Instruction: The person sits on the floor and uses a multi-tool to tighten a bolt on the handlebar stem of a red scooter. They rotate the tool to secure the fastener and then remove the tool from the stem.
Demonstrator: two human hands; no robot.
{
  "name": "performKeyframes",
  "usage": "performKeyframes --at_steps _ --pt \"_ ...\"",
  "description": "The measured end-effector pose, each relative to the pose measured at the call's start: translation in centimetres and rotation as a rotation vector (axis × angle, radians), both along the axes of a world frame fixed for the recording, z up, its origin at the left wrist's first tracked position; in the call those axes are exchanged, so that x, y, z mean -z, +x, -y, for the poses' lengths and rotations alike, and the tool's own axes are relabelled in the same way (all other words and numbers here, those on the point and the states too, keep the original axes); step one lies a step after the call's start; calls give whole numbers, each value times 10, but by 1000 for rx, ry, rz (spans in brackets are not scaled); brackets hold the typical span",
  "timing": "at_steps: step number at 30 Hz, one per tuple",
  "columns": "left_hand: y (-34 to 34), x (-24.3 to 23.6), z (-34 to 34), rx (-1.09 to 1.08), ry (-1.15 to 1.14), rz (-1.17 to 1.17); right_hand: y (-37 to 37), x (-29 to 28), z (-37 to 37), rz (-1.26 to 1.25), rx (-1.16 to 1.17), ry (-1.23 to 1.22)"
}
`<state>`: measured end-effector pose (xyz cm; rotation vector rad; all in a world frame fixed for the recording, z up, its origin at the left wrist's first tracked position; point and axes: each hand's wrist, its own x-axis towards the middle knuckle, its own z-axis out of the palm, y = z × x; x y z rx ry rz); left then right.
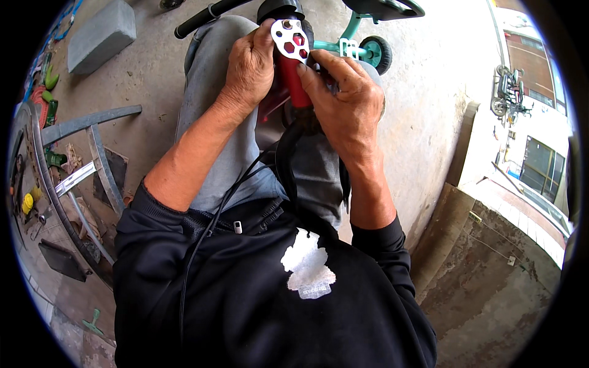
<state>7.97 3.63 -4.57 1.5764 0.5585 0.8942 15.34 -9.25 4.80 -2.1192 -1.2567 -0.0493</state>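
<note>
Head view: both hands up over the lap, working a red cylindrical part (294, 83) w/ a white multi-hole plate (291, 38) at its top. Left hand (250, 67) curls closed round plate's left edge; right hand (346, 101) grips the red body. Teal kid's tricycle (368, 46) just beyond. Looks like fitting/aligning step; next move needs plate held steady.
</note>
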Motion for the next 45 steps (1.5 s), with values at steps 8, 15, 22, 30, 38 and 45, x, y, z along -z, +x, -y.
performKeyframes --at_steps 8,15,22,30,38,45 --pt "-1 -4 1 -13 -7 -40 15 3 2 -51 -28 -47" --pt "-2 -7 3 -2 -21 -62 42 2 0 40 -138 -111" --pt "-2 -12 3 -11 -30 -97 86 11 -13 281 -370 -32" --pt "5 5 -1 22 -99 39 92 -6 -9 349 -358 -25" --pt "2 -7 2 28 -149 -30 20 -13 16 -68 -81 -19" --pt "0 -7 2 -51 47 -75 -3 -16 7 8 -37 -88"
